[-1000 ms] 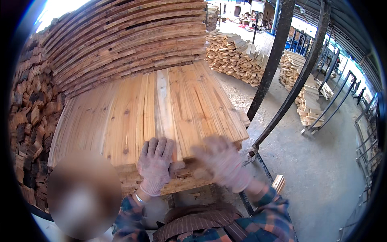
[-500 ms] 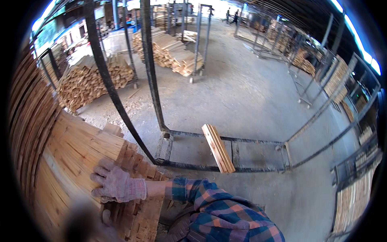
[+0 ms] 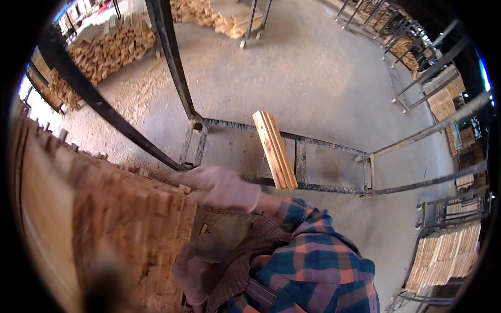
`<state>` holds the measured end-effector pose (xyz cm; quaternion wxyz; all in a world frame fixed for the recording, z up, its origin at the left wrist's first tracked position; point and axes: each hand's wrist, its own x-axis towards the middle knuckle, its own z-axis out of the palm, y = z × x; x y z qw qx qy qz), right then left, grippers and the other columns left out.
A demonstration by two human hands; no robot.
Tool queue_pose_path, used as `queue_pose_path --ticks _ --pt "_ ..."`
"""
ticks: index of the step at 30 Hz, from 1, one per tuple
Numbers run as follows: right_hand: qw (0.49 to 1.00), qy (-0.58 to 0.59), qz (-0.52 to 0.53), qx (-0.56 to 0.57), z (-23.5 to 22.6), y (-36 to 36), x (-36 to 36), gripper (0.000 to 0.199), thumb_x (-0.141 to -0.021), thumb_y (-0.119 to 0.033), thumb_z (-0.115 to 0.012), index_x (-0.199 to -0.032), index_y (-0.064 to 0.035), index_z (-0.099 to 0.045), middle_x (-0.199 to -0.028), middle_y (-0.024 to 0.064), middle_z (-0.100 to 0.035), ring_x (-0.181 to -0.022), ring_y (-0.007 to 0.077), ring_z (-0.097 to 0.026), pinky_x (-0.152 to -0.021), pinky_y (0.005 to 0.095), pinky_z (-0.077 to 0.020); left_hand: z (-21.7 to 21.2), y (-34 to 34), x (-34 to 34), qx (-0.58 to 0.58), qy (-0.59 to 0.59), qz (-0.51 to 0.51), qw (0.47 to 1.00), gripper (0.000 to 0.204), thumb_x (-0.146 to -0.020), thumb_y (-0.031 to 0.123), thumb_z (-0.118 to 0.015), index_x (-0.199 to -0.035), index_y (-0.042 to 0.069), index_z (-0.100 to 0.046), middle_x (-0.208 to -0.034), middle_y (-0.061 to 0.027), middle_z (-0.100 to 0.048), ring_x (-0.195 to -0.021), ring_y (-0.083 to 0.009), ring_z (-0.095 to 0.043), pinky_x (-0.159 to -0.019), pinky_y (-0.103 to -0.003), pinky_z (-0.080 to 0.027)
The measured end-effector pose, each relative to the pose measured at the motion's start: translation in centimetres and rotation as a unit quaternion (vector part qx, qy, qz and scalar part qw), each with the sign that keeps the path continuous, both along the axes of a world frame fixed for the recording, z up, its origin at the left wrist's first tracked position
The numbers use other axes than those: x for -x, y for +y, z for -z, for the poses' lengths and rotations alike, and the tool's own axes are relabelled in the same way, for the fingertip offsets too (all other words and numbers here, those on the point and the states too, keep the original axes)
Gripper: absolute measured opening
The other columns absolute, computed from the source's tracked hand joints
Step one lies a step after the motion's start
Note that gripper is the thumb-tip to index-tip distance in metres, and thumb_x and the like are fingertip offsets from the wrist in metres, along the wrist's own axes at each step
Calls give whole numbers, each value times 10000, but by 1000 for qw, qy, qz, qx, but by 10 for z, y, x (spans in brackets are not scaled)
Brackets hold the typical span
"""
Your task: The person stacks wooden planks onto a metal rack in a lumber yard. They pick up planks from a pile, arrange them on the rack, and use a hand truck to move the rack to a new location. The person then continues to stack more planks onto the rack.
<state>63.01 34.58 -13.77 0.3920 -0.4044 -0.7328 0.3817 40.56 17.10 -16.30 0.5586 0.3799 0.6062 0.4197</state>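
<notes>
From the head view, my right hand [image 3: 219,187], in a pale work glove, lay across the top edge of the stack of wooden boards [image 3: 120,224] at my left. The fingers reached out flat over the board ends near the stack's upper corner; the motion blur kept me from telling whether they were gripping a board or only resting on it. My left hand [image 3: 188,274], gloved too, sat lower down against the side of the same stack, close to my body, and it was too blurred and half hidden (my own sleeve covered part of it) for me to tell if it was clenched or loose. My plaid sleeve [image 3: 313,261] ran from the lower edge up to the right wrist.

The stack itself filled the left lower part of the picture, its board ends facing me.

Beyond my hands, a small bundle of light boards [image 3: 275,148] lay tilted across the black metal frame [image 3: 323,172] on the concrete floor [image 3: 313,78], well apart from the stack. Two dark slanted metal posts [image 3: 172,62] rose from that frame. Heaps of cut wood [image 3: 104,52] lay far off at the upper left, and a rack with stacked boards [image 3: 443,255] stood at the right edge.
</notes>
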Motion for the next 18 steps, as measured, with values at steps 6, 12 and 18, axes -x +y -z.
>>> queue_pose_path --ticks 6,12,18 --pt "842 -204 332 372 282 7 -273 620 -802 -299 -630 -1346 -47 -474 -1265 246 -551 -1163 333 -557 -963 378 -456 168 104 -150 135 -121 38 983 633 -857 33 -591 -1432 -24 -332 -1268 -157 -533 -1089 -213 -550 -887 -308 -466" --pt "734 -291 453 414 494 -28 -441 670 -766 -371 -671 -1307 -19 -491 -1146 257 -610 -1080 386 -590 -902 428 -473 316 224 -310 261 -96 149 949 807 -852 78 -650 -1488 -2 -160 -1450 -277 -317 -1267 -308 -432 -971 -354 -448" --pt "719 46 517 462 555 40 -451 619 -879 -416 -584 -1311 14 -477 -1163 242 -622 -1094 370 -596 -918 405 -471 466 282 -419 243 -86 182 949 887 -850 206 -685 -1503 32 -111 -1503 -246 -245 -1350 -299 -351 -1045 -385 -390"
